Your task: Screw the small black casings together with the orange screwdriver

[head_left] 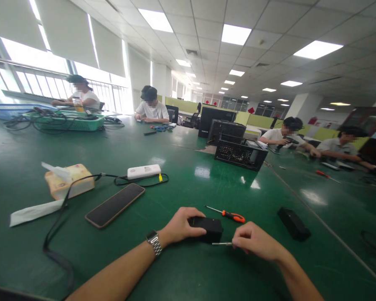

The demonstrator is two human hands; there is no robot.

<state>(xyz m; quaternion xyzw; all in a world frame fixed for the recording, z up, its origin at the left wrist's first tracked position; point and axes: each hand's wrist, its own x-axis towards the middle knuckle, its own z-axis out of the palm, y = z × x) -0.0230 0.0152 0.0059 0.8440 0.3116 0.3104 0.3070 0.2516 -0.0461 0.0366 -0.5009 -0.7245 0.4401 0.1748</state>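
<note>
My left hand (185, 225), with a metal-banded watch (153, 243) at its wrist, is closed round a black box-shaped device (211, 229) on the green table. In my right hand (253, 240) the fingers pinch a thin metal rod, seemingly a screwdriver shaft (222, 243), pointing left just in front of the box. Whether its tip touches the box I cannot tell, and its handle is hidden by the fingers. Beyond the box lies an orange-and-black screwdriver (233, 216). Further right rests a second black oblong part (293, 224).
On the left are a phone (115, 205), a tissue pack (69, 182), a white power strip (144, 171) and a black cable (54, 225). An open computer case (240, 154) stands further back. A green basket (65, 121) holds cables. Several people sit round the table (175, 188).
</note>
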